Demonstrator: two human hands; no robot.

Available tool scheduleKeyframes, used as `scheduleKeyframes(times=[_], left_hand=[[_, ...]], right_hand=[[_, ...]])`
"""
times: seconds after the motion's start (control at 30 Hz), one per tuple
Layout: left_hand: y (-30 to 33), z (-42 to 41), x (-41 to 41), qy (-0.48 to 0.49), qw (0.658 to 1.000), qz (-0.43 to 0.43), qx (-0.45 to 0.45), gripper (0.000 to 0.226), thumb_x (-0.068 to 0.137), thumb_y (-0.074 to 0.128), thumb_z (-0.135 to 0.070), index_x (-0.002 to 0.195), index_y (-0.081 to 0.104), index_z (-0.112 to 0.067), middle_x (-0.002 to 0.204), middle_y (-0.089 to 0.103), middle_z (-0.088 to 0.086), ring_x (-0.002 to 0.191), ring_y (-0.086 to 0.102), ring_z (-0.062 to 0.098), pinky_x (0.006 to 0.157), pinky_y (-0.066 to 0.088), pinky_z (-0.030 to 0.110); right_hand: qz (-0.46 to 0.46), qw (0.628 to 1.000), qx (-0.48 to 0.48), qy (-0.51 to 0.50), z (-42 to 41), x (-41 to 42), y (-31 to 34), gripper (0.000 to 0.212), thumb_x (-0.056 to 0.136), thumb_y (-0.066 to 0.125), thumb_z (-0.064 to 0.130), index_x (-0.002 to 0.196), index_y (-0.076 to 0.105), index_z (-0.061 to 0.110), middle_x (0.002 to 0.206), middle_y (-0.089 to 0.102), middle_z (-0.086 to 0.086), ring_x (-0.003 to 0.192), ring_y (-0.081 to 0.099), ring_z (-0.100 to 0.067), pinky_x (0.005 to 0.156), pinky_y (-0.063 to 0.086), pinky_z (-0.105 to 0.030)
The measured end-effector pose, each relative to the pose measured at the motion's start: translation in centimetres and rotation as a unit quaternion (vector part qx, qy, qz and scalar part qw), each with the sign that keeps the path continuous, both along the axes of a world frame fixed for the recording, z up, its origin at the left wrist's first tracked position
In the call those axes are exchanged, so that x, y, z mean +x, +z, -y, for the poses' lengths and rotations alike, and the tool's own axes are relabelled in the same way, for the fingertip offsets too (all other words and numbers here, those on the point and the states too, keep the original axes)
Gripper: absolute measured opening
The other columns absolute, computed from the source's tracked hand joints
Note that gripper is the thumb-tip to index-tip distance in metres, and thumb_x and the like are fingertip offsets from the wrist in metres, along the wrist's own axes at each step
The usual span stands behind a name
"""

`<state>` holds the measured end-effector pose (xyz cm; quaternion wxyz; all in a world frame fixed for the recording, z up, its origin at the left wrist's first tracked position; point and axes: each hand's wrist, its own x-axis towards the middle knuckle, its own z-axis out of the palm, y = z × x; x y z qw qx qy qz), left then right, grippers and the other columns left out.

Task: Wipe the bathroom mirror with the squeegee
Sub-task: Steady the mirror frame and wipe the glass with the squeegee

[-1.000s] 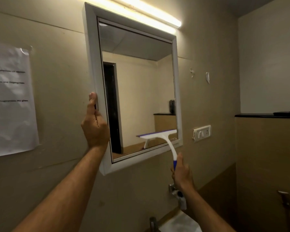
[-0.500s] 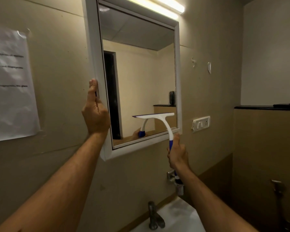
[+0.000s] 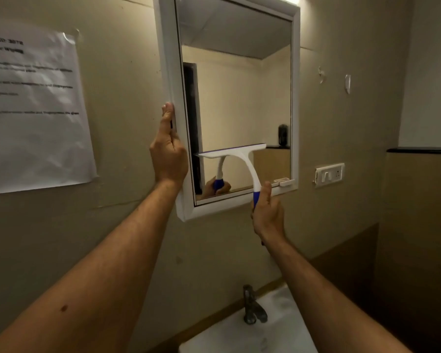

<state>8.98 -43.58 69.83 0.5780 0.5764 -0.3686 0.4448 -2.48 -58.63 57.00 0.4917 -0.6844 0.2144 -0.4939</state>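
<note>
A white-framed bathroom mirror [image 3: 239, 93] hangs on the beige wall. My left hand [image 3: 168, 154] grips the frame's left edge, fingers wrapped behind it. My right hand [image 3: 267, 215] is closed on the blue grip of a white squeegee [image 3: 239, 155]. Its blade lies flat and roughly level against the lower part of the glass, spanning from near the left frame to right of centre. The squeegee and my hand are reflected just below the blade.
A printed paper sheet [image 3: 33, 110] is taped to the wall at left. A switch plate [image 3: 329, 174] sits right of the mirror. Below are a tap [image 3: 252, 307] and a white sink [image 3: 252, 335]. A dark-topped ledge [image 3: 420, 150] runs along the right wall.
The squeegee has moved up and leftward on the glass, from the mirror's bottom right edge to a higher position. My left hand stays on the frame. The camera has tilted downward.
</note>
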Motion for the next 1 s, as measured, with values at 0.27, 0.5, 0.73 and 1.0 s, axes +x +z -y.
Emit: scheduleKeyframes(times=[0.27,0.5,0.73,1.0], left_hand=[[0.2,-0.2,-1.0,0.007,0.999,-0.035,0.0,0.054,0.099,0.034,-0.001,0.149,0.035,-0.022,0.152,0.038,-0.007,0.134,0.043,0.008,0.107,0.034,0.006],[-0.1,-0.3,-0.7,0.019,0.999,-0.017,0.032,0.053,0.103,0.031,-0.006,0.152,0.027,-0.025,0.154,0.036,-0.005,0.113,0.062,0.027,0.095,0.055,0.041],[0.3,-0.8,-0.7,0.024,0.998,-0.02,0.045,0.051,0.103,0.033,-0.009,0.15,0.029,-0.028,0.154,0.035,-0.007,0.125,0.054,0.024,0.101,0.05,0.043],[0.1,-0.7,-0.8,0.027,0.998,-0.023,0.044,0.051,0.103,0.034,-0.009,0.151,0.03,-0.027,0.154,0.035,-0.007,0.131,0.049,0.018,0.106,0.046,0.036]], right_hand=[[-0.03,0.999,0.021,0.0,0.3,-1.9,-5.6,0.058,0.099,0.023,0.056,0.072,0.055,0.016,0.058,0.048,-0.003,0.048,0.045,-0.015,0.046,0.037,-0.03],[-0.009,1.0,-0.01,-0.005,1.3,-2.4,-1.7,0.061,0.095,0.023,0.062,0.075,0.056,0.015,0.06,0.054,-0.004,0.051,0.051,-0.016,0.047,0.041,-0.029],[-0.032,0.999,0.037,-0.018,-0.1,-1.0,-5.1,0.061,0.095,0.019,0.062,0.075,0.055,0.017,0.06,0.053,-0.003,0.049,0.05,-0.012,0.044,0.039,-0.025],[-0.028,0.999,0.039,-0.015,-0.2,-1.7,-6.6,0.061,0.098,0.022,0.058,0.067,0.055,0.016,0.055,0.048,-0.001,0.046,0.045,-0.014,0.046,0.038,-0.029]])
